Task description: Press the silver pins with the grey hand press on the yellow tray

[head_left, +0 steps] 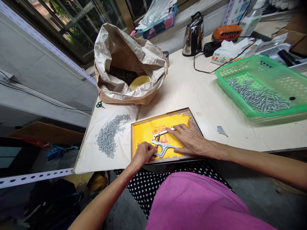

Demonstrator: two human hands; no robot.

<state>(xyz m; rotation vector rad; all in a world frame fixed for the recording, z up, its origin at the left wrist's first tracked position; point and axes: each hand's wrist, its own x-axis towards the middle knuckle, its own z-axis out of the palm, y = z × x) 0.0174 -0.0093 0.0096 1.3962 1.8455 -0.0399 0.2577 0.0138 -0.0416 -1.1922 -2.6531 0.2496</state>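
A shallow wooden tray [189, 115] lined with yellow paper sits at the table's near edge. On it lies a silver hand press tool [161, 144]. My right hand [189, 140] lies over the tool's handles with fingers stretched along them. My left hand [143, 153] is curled in a pinch at the tool's left end, by its jaw; what it pinches is too small to name. A pile of small silver metal pieces [109, 135] lies on white cloth left of the tray.
A green plastic basket [240, 107] with several silver pieces stands at right. A crumpled paper sack [127, 60] holding dark bits and a yellow bowl sits behind the tray. A kettle [193, 35], cables, small scissors [100, 104] and clutter line the back.
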